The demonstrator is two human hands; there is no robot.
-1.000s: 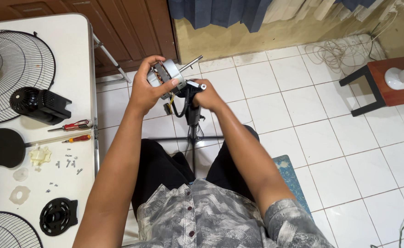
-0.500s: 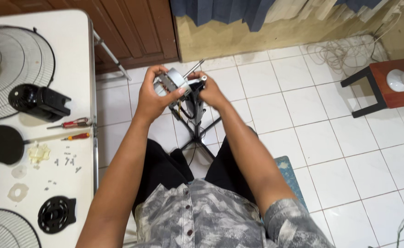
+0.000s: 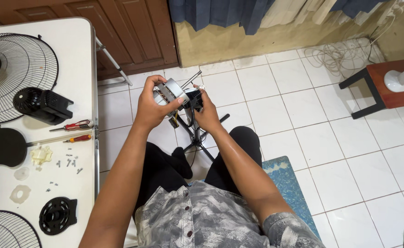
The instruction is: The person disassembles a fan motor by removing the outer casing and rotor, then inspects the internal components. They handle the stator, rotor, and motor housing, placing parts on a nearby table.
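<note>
While both hands meet above the lap:
Left hand: wrapped firmly round the fan motor.
Right hand: closed on the motor's black rear part, opposite the left.
Shaft: juts upward beyond the fingers.
Table: left of the grip, bearing fan guard, screwdrivers, loose screws.

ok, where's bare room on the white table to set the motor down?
Bare patch: the table's top right corner, beside the fan grille. Small gap between the screws and the black round cover. Crowded around the black housing and screwdrivers.
</note>
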